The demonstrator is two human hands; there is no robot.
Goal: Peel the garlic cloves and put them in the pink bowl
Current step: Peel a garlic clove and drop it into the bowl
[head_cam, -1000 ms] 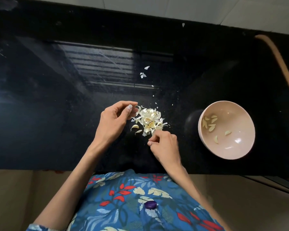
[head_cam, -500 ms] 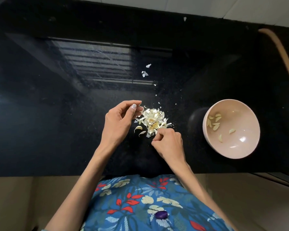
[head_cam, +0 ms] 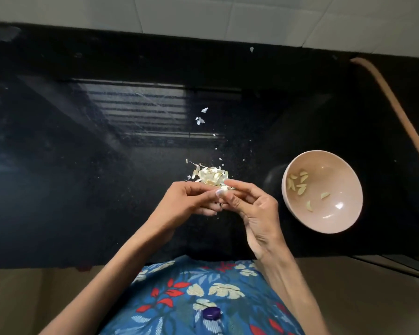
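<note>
**Both hands meet on one garlic piece, just near side of the peel heap**

Black polished counter [head_cam: 82,189], seen from above. Both hands are raised close together near the middle of the counter's near edge, fingertips touching.

Left hand [head_cam: 186,201]: fingers curled in, thumb and forefinger pinched toward the right hand. Right hand [head_cam: 252,204]: palm turned partly up, thumb and forefinger closed onto the same spot. A small pale piece [head_cam: 221,189] shows between the two sets of fingertips; both hands have hold of it. Whether it is a clove or only skin, cannot tell, as the fingers cover most of it.

Heap of garlic skins [head_cam: 209,176]: lies on the counter just beyond the hands, partly hidden by the fingertips. Whether unpeeled cloves remain in it cannot be told. Loose flakes [head_cam: 200,120] are scattered farther back, toward the middle of the counter.

Pink bowl [head_cam: 348,221]: stands upright on the counter, right of the hands, toward the near right corner, apart from the right hand. Peeled cloves [head_cam: 298,183] lie inside, most bunched against its left inner wall, two more lying singly nearer the bottom.

A blue floral garment [head_cam: 203,298] fills the bottom of the view, below the counter's near edge.
</note>
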